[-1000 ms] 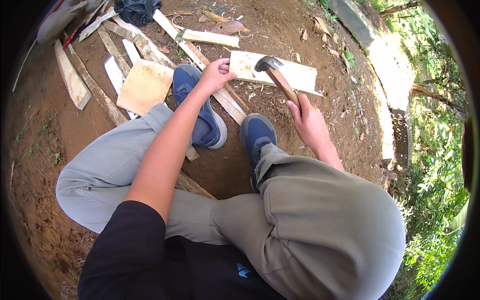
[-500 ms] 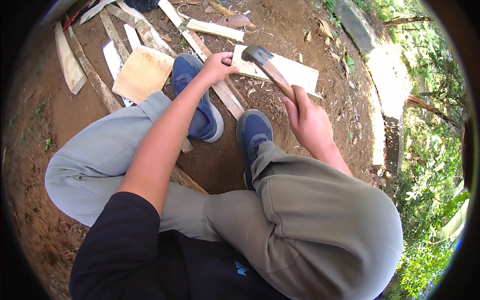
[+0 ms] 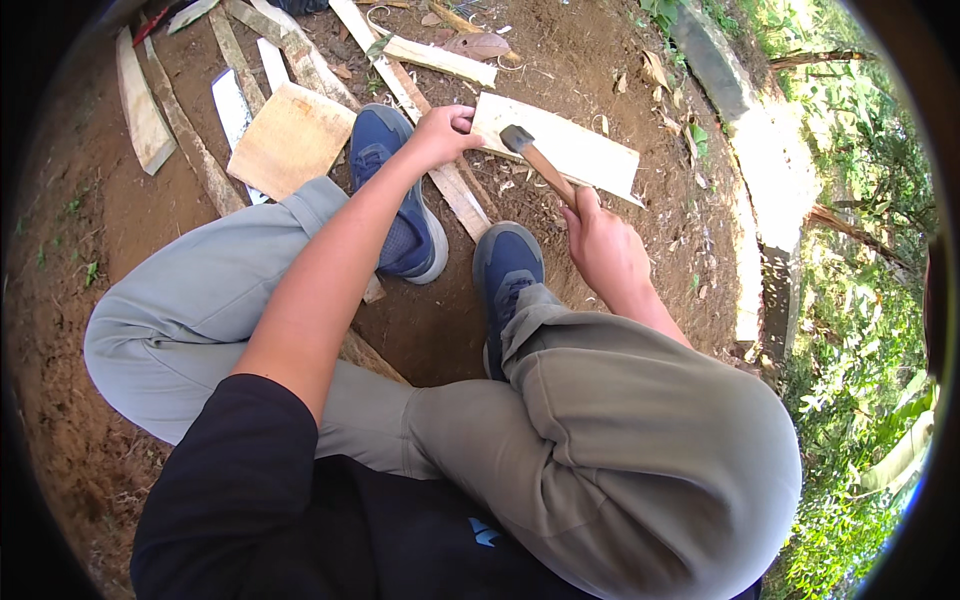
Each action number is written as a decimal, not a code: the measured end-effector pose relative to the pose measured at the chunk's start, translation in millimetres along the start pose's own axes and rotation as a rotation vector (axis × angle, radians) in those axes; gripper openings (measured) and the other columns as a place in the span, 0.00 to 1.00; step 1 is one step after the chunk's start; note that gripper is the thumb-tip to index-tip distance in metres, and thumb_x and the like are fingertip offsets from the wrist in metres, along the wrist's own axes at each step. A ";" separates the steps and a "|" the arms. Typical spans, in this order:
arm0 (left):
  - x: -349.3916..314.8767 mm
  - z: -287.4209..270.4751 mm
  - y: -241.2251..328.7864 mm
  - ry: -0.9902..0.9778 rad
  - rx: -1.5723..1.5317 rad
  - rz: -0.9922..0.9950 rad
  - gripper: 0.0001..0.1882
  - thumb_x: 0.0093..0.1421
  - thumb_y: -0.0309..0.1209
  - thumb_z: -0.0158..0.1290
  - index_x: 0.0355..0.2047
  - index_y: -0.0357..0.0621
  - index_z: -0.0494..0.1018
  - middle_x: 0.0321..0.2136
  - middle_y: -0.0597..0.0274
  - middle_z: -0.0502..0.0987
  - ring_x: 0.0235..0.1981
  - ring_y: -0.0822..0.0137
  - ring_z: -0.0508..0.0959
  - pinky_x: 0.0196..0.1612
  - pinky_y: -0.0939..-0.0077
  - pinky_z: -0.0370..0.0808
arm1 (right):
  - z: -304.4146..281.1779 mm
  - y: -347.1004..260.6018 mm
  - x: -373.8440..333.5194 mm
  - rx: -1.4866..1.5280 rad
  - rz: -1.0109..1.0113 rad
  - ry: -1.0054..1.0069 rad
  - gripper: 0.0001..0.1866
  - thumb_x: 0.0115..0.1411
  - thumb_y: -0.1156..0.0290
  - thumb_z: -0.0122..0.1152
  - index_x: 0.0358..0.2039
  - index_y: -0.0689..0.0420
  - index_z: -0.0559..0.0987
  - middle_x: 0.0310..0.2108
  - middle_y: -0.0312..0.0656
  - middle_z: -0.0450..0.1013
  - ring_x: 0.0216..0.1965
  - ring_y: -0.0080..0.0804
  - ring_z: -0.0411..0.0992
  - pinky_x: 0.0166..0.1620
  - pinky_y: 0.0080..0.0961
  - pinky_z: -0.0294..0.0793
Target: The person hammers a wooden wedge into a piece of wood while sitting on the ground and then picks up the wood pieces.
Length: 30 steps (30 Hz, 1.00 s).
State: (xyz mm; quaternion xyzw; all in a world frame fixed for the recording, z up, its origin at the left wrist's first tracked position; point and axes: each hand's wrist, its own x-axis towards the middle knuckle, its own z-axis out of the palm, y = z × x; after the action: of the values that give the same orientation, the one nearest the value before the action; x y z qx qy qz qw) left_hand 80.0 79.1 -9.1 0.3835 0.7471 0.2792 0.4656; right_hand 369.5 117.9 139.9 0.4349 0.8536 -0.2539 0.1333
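Note:
My right hand [image 3: 610, 250] is wrapped round the wooden handle of a hammer [image 3: 553, 174]. The hammer's dark metal head overlaps the left part of a pale, flat wooden board [image 3: 585, 150]; whether it touches the wood I cannot tell. At the board's left end, my left hand [image 3: 443, 137] grips the edge, its fingers curled and the thumb near the corner. A long, narrow wooden strip [image 3: 459, 200] runs beneath my left hand and between my shoes.
A square wooden piece [image 3: 292, 140] lies beside my left shoe [image 3: 395, 200]. Several strips and offcuts [image 3: 145, 120] are scattered at the far left. Shavings and dry leaves [image 3: 655, 70] dot the brown soil. A concrete edge [image 3: 712, 60] and green plants [image 3: 850, 350] border the right.
The hammer head has dropped lower over the board, and my right hand has shifted slightly down with it. My left hand stays at the board's left end. The view has shifted a little.

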 end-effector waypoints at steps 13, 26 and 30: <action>-4.3 -3.0 -4.8 -0.032 -0.145 -0.095 0.32 0.52 0.32 0.71 0.58 0.38 0.77 0.42 0.58 0.85 0.38 0.68 0.83 0.42 0.71 0.80 | -17.3 -5.1 -5.8 0.072 -0.053 0.130 0.13 0.74 0.58 0.53 0.44 0.55 0.69 0.23 0.58 0.77 0.26 0.64 0.78 0.28 0.55 0.76; 2.9 1.2 -3.5 -0.027 -0.104 -0.011 0.31 0.56 0.28 0.69 0.59 0.35 0.73 0.43 0.56 0.82 0.36 0.69 0.82 0.33 0.72 0.80 | -18.4 -15.6 -29.4 0.213 -0.040 0.215 0.13 0.72 0.59 0.56 0.44 0.55 0.69 0.23 0.59 0.78 0.28 0.64 0.78 0.29 0.57 0.76; 10.2 -1.5 -17.8 -0.024 -0.146 -0.019 0.33 0.51 0.33 0.72 0.58 0.38 0.76 0.44 0.54 0.85 0.42 0.65 0.84 0.45 0.69 0.80 | -40.1 -21.0 -16.7 0.395 -0.118 0.383 0.12 0.72 0.63 0.58 0.47 0.57 0.71 0.20 0.57 0.76 0.24 0.63 0.77 0.24 0.53 0.73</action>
State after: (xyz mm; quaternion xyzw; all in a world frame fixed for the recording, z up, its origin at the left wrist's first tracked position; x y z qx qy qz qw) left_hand 70.3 77.8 -27.2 0.3449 0.7226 0.3239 0.5039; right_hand 361.9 118.3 187.6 0.4420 0.8211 -0.3357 -0.1330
